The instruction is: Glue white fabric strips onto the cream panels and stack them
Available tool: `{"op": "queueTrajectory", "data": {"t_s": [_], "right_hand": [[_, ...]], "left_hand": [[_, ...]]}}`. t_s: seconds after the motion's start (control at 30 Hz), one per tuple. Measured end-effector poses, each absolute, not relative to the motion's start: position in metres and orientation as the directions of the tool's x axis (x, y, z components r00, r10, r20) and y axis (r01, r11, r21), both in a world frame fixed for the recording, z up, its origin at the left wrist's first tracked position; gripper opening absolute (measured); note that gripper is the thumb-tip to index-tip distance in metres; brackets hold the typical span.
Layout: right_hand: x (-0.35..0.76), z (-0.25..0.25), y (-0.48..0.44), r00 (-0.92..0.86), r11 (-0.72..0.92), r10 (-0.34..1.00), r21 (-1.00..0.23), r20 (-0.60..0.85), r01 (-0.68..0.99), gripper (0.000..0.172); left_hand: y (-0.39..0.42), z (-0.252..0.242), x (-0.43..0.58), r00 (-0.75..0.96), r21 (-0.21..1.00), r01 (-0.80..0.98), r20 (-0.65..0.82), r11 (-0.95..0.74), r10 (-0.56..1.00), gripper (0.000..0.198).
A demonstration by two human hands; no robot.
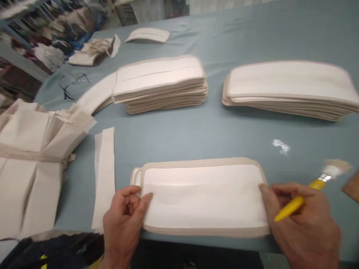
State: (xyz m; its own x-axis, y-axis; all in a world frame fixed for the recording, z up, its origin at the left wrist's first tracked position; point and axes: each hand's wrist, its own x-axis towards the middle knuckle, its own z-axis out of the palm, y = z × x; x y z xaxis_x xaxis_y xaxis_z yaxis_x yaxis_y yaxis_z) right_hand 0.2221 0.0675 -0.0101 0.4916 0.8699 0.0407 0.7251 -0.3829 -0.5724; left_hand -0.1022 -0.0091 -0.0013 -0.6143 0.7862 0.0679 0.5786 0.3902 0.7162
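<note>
A white rectangular panel with beige edges lies before me near the table's front edge, with at least one more piece showing beneath its left end. My left hand pinches the panel's left edge between thumb and fingers. At the opposite end, the thumb of my right hand presses on the right edge. That same hand also holds a yellow-handled brush between its fingers, bristles pointing up and right. Some of the right fingers are hidden under the panel and handle.
Two stacks of similar panels, left and right, stand farther back. A tied fabric bundle and a pale strip lie at left. Glasses, a curved loose piece and a brown block are also there.
</note>
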Motion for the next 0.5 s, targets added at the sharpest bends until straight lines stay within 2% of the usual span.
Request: {"op": "queueTrajectory", "data": {"t_s": [0.1, 0.2, 0.4, 0.5], "right_hand": [[0.218, -0.003, 0.069, 0.53, -0.458, 0.847, -0.557, -0.038, 0.693, 0.044], [0.214, 0.004, 0.069, 0.53, -0.48, 0.846, -0.527, -0.066, 0.701, 0.041], [0.215, 0.004, 0.066, 0.513, -0.447, 0.858, -0.506, -0.01, 0.738, 0.035], [0.217, 0.001, 0.064, 0.466, -0.374, 0.883, -0.518, 0.054, 0.769, 0.032]], "left_hand": [[-0.009, -0.002, -0.094, -0.616, 0.749, 0.575, 0.131, 0.33, 0.777, 0.041], [-0.01, -0.002, -0.091, -0.62, 0.784, 0.555, 0.167, 0.278, 0.767, 0.04], [-0.02, -0.01, -0.098, -0.596, 0.867, 0.495, 0.29, 0.058, 0.749, 0.06], [-0.025, -0.017, -0.098, -0.633, 0.886, 0.462, 0.307, 0.029, 0.71, 0.066]]}}
